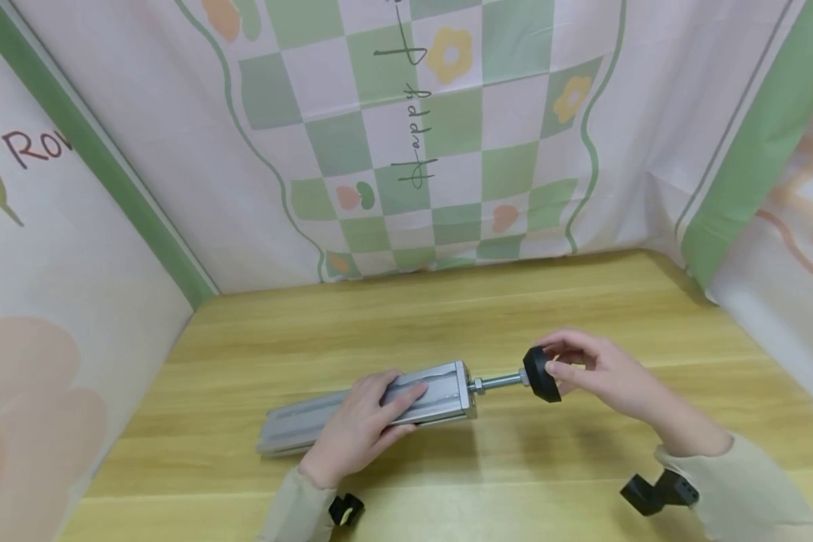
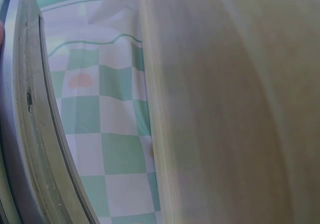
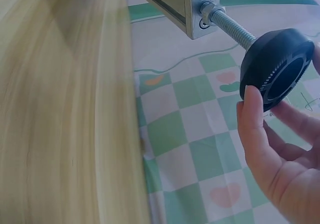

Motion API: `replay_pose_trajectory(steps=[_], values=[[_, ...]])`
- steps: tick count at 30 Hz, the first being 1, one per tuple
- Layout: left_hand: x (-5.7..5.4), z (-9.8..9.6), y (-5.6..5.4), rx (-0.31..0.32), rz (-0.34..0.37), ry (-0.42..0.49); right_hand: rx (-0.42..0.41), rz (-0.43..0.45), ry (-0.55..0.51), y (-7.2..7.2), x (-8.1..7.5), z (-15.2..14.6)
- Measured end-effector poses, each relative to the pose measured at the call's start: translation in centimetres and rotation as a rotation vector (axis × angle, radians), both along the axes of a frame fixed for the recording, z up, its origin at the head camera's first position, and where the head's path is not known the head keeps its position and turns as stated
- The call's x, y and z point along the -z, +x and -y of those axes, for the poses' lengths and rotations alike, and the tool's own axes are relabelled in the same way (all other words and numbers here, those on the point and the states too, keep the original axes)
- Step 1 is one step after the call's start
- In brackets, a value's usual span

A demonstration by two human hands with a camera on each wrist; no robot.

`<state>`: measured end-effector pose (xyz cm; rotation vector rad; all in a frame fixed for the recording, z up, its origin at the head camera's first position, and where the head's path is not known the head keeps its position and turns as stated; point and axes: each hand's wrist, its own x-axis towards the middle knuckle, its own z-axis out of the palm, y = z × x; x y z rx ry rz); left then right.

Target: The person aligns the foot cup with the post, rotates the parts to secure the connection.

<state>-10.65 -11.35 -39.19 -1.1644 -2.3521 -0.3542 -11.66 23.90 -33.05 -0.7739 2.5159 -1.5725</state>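
Note:
A long silver aluminium profile point(image 1: 305, 421) lies slantwise in front of me, its right end capped by a metal end plate point(image 3: 192, 9). From that plate a threaded rod point(image 1: 501, 382) with a nut point(image 3: 207, 12) sticks out, carrying a black round levelling foot point(image 1: 540, 375) at its tip. My left hand point(image 1: 362, 425) grips the profile near its right half, fingers over the top and thumb along the near side. Thumb and fingers of my right hand point(image 1: 596, 369) pinch the levelling foot by its rim. In the left wrist view the grooved side of the profile point(image 2: 37, 119) shows, with most of the hand hidden.
Beneath lies a wood-grain table point(image 1: 244, 331). Behind it hangs a green-and-white checked curtain point(image 1: 447, 165), with more printed cloth point(image 1: 61, 248) along the left side and the right. A black wrist mount point(image 1: 657, 493) sits at the right sleeve, another point(image 1: 345, 510) at the left.

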Motion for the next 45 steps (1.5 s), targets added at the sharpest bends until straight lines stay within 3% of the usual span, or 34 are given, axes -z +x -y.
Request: replay_pose_trajectory(steps=[5, 10, 14, 21, 26, 38, 45], values=[[0.0, 0.0, -0.1, 0.006, -0.004, -0.002, 0.016, 0.078, 0.017, 0.0, -0.3, 0.0], [-0.1, -0.1, 0.0, 0.002, 0.002, -0.006, 0.0, 0.071, 0.036, 0.0, -0.3, -0.1], [-0.1, -0.1, 0.0, -0.003, 0.006, -0.007, -0.058, -0.029, 0.021, 0.2, 0.0, -0.4], [-0.1, -0.1, 0.0, -0.004, -0.001, -0.004, -0.174, -0.302, 0.001, 0.3, 0.1, -0.9], [-0.1, 0.0, -0.1, 0.009, -0.021, 0.008, -0.208, -0.357, -0.006, 0.2, 0.2, -1.0], [0.0, 0.0, -0.1, 0.004, -0.011, 0.012, -0.158, -0.35, -0.003, 0.2, 0.2, -0.8], [0.0, 0.0, -0.2, 0.007, -0.004, 0.015, -0.07, -0.244, 0.009, 0.2, 0.2, -0.6]])
